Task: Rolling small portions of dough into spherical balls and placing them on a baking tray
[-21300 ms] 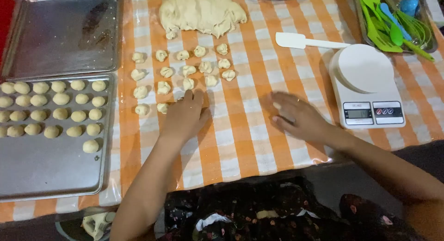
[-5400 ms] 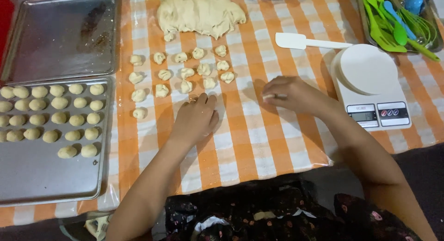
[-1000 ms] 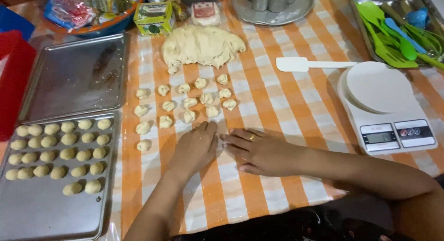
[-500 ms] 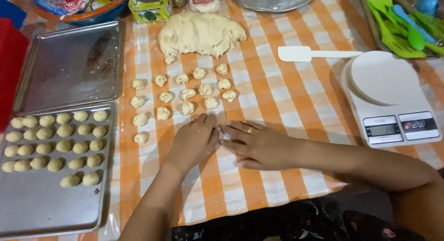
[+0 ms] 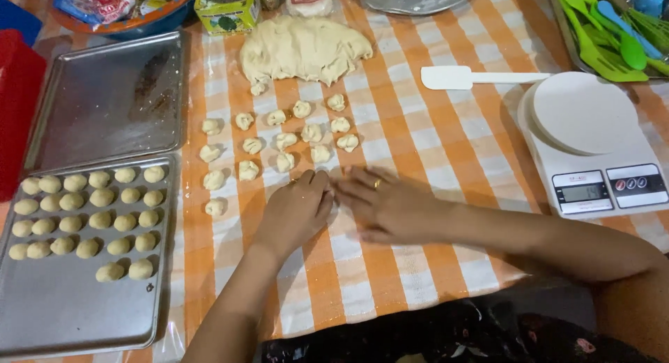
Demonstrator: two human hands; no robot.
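Looking down from the head view: left hand (image 5: 296, 210) and right hand (image 5: 387, 206) lie flat on the desk (image 5: 446, 147), fingers pressed together, tips meeting just below the cut dough pieces (image 5: 279, 143). Can't tell if a piece sits under them. Risks, judged: a sleeve or wrist could smear neighbouring pieces; rolled balls (image 5: 90, 210) on the tray (image 5: 63, 307) sit close and may stick.

The table (image 5: 446, 154) fills almost the whole view and is covered by a glossy cloth with orange and white checks. The light is warm and comes from above, giving soft shadows. No wall, floor or window is visible.
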